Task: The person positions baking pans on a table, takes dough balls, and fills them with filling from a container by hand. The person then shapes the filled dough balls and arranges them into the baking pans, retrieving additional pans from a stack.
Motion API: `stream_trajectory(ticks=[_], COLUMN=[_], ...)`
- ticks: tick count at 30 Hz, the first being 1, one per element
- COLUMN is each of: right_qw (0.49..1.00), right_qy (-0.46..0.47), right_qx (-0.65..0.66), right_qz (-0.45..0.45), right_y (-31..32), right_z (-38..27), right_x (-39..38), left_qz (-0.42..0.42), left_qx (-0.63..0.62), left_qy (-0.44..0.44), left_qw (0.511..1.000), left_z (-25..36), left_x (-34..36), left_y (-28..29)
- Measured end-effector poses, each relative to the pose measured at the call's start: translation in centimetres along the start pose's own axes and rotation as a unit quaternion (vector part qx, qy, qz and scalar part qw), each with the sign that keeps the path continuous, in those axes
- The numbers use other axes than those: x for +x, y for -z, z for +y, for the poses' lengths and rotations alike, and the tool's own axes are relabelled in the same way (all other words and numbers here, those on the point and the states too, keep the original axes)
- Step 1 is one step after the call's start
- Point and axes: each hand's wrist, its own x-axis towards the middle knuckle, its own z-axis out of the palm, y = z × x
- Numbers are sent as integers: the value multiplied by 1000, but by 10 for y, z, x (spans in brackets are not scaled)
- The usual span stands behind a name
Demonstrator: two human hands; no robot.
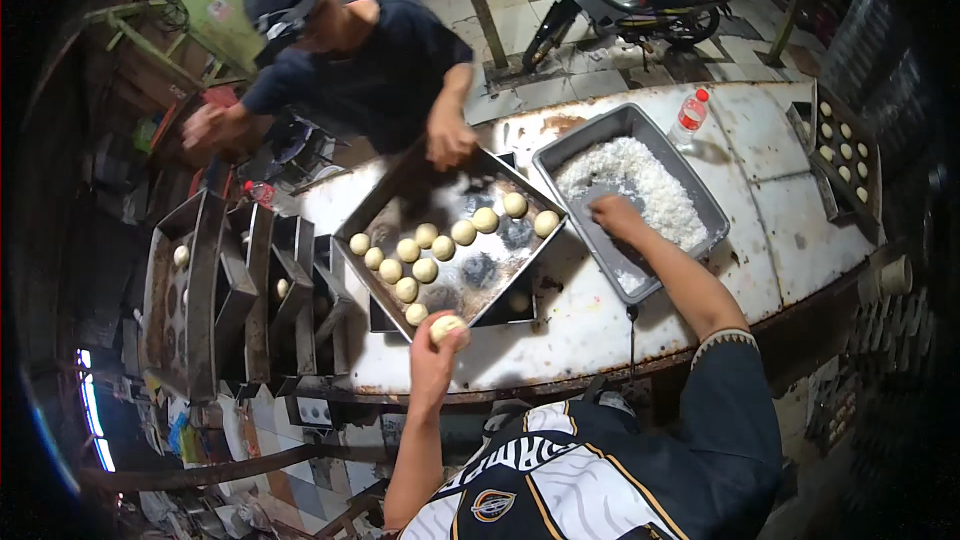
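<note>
My left hand [432, 358] is closed around a pale round dough ball [447, 328], at the near corner of a metal baking tray [452, 292]. Several more dough balls [463, 232] lie in rows on the tray. Inside a grey plastic tub [692, 177], my right hand [618, 218] is closed beside a heap of white flaky, crumbly stuff [650, 185]. Whatever its fingers hold, if anything, is hidden. Across the table, a co-worker's hand [452, 140] rests on the tray's far rim; their other hand is blurred, off to the left.
Another tray [520, 312] sits under the front one. Deep trays [205, 290] stand on edge at the left. A red-capped bottle [690, 115] is behind the tub. More dough balls fill a tray [850, 155] at the far right. A motorcycle [630, 5] is parked beyond.
</note>
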Motion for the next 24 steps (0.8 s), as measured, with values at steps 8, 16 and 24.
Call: stream_trajectory(ticks=[8, 16, 24], right_qw=[874, 916, 946], right_qy=[-114, 80, 272], right_qx=[360, 183, 150], right_qz=[307, 349, 96], right_y=[38, 44, -2], right_z=[-218, -345, -475], right_x=[-36, -26, -35], left_qz=[-95, -53, -154], left_qx=[73, -231, -265], left_qy=[-110, -119, -113], left_qw=[987, 964, 945], left_z=[32, 41, 48], left_x=[40, -4, -29], left_y=[-99, -72, 93])
